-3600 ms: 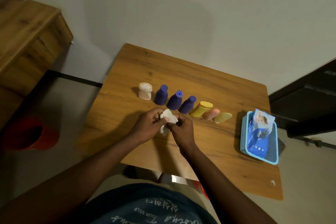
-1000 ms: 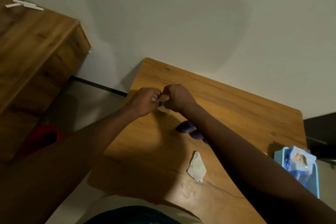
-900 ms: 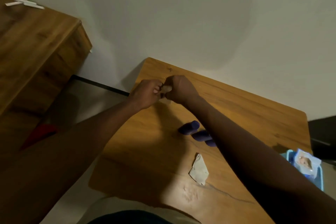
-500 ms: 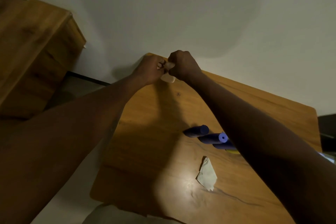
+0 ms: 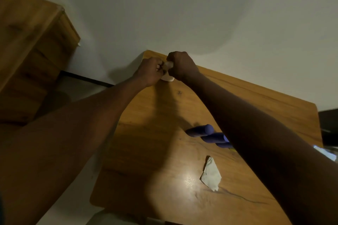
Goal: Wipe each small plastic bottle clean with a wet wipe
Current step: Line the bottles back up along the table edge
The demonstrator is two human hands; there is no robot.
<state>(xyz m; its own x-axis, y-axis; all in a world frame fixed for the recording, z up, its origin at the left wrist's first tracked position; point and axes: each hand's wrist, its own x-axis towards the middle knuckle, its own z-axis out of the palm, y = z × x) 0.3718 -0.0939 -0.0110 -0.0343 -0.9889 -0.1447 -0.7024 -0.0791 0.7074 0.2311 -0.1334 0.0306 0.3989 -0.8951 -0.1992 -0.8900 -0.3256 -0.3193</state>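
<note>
**Pale bottle (image 5: 167, 78) gripped between both hands over far corner of tabletop (image 5: 155, 133)**

Wood-grain tabletop, dim light. Left hand (image 5: 150, 74) and right hand (image 5: 182, 67) are both raised over the far left corner, backs toward the camera, fingers curled tight. The pale bottle sits between the two fists: the left hand grips one side and the right hand closes round the other. Only bits of it show, a small pale patch between the thumbs and a wider pale end poking out below the fists. Cannot tell which end is the cap.

Wet wipe (image 5: 210, 174) lies loose and crumpled on the tabletop toward the near edge, well apart from both hands, neither touching it. A bright glare spot sits just left of it.

Blue bottles (image 5: 200, 130) are in a tight row mid-tabletop, between the wipe and the hands. The left one shows clearly and the others are partly hidden behind the right forearm. Upright or tipped is hard to tell at this angle.

Wooden cabinet (image 5: 27, 42) stands at left, off the tabletop, with a plain wall (image 5: 182, 5) behind
</note>
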